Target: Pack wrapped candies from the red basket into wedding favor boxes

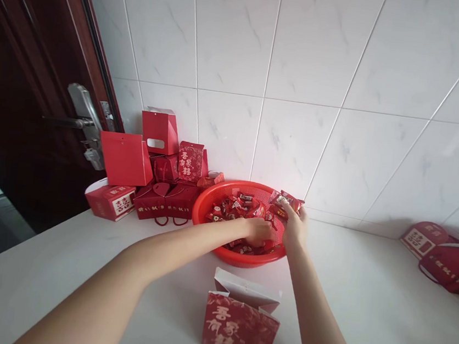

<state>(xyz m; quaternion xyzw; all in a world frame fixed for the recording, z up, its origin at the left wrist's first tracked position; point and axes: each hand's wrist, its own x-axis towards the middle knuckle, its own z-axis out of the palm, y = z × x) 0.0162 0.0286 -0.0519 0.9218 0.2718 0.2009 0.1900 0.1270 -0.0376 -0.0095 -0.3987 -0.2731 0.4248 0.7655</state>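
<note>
My left hand (263,233) reaches down into a red plastic basket (240,260), its fingers curled in among red-wrapped candies (231,208). What those fingers hold, if anything, is hidden. Over the basket's right rim, my right hand (297,226) is closed on red-wrapped candies (286,200), pinched between thumb and fingers. In front of the basket, nearer to me, a red paper gift box (240,330) stands upright with its top flaps open. White characters are printed on its front; the inside cannot be seen well.
Several red gift boxes (125,157) are stacked at the left against the white tiled wall (236,40). More red boxes (448,266) sit at the far right of the white tabletop (343,295). A dark wooden door (33,34) with a metal handle (86,117) stands at the left.
</note>
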